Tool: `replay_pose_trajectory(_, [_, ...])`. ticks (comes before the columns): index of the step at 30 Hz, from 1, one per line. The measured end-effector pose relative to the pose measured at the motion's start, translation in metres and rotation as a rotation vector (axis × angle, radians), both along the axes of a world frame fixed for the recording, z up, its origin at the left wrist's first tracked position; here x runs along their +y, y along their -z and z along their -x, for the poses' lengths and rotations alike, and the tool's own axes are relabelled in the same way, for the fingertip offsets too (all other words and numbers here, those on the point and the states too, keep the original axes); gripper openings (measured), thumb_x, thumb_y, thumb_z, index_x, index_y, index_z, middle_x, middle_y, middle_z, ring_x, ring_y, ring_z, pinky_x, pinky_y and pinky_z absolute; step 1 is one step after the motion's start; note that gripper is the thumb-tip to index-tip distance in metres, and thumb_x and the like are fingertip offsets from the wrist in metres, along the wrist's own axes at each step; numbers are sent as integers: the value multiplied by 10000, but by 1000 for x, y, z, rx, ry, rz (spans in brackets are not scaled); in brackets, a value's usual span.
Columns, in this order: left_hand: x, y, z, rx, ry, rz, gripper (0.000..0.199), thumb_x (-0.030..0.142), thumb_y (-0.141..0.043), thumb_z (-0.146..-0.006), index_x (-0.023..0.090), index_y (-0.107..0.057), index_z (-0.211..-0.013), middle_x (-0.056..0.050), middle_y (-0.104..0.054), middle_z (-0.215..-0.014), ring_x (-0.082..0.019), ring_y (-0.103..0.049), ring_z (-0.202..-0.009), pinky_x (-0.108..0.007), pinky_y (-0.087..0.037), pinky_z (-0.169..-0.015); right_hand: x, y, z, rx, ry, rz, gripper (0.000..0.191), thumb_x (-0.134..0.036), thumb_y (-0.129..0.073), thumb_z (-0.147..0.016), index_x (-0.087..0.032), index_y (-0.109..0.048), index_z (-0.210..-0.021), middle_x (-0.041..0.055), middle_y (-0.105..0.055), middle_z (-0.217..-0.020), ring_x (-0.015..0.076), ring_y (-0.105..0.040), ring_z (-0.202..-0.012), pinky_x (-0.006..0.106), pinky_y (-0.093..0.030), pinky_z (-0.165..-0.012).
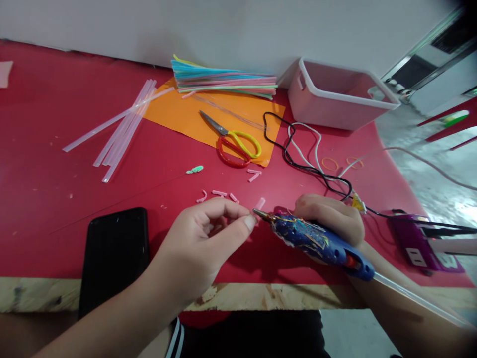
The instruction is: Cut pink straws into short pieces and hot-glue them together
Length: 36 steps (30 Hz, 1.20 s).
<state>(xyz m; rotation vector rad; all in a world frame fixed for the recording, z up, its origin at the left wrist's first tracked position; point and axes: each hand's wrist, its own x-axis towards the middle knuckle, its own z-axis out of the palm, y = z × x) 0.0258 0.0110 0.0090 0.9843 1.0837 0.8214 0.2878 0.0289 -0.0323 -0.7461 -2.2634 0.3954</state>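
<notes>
My right hand (331, 219) is wrapped round a blue glue gun (313, 239), its metal nozzle pointing left and a clear glue stick coming out of its back end. Close to the nozzle tip, my left hand (212, 233) has thumb and forefinger pinched together; what lies between them is too small to make out. Beyond the fingers, short pink pieces (219, 193) lie on the red table (164, 149), one of them just past the nozzle. A thin wire with a green tip (195, 170) rests left of these pieces.
Scissors (238, 144) lie on orange paper (175, 117) below a bundle of pipe cleaners (223, 79). Glue sticks (124, 129) and a black phone (115, 253) are at left. A pink bin (335, 102), cables (316, 171) and a purple power strip (413, 248) stand at right.
</notes>
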Motion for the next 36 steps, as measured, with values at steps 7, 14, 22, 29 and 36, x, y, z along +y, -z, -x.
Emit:
replay_pose_trajectory(7, [-2,-1,0,-153,2,138,159,209,-738,-851,193,-694,-699,92,-454,-546,-25,-314,-476,-163,-208,-423,-1,-2,1,9,8,-8,157,-272,-521,-1033,-183,-607,-938,38,-579,-716,170,-602,-602,319,-521,-583])
replay_pose_trajectory(14, [-3,3,0,-219,28,209,138,240,-757,-857,195,-708,-736,83,-511,-601,-15,-327,-489,-145,-212,-430,0,-4,1,16,5,-2,139,-268,-545,-1019,-189,-616,-928,29,-560,-703,166,-572,-584,314,-502,-551])
replay_pose_trajectory(22, [-1,-7,-1,-113,29,89,153,196,-731,-808,187,-678,-665,85,-480,-533,-38,-362,-485,-167,-252,-437,0,-3,1,46,55,-13,99,-268,-559,-1009,-221,-623,-949,40,-567,-697,175,-572,-594,315,-484,-552])
replay_pose_trajectory(29, [-1,-8,-2,39,38,32,156,244,-706,-836,186,-663,-698,63,-510,-600,-67,-397,-533,-199,-325,-499,-1,-4,1,62,71,5,23,-205,-622,-948,-212,-609,-930,24,-554,-696,171,-575,-596,306,-475,-549])
replay_pose_trajectory(36, [-6,-7,2,274,58,-266,124,220,-678,-869,215,-719,-752,27,-575,-732,-99,-504,-618,-221,-382,-526,2,-7,-1,33,-39,12,123,-231,-579,-989,-173,-661,-916,29,-583,-688,172,-591,-575,320,-506,-568])
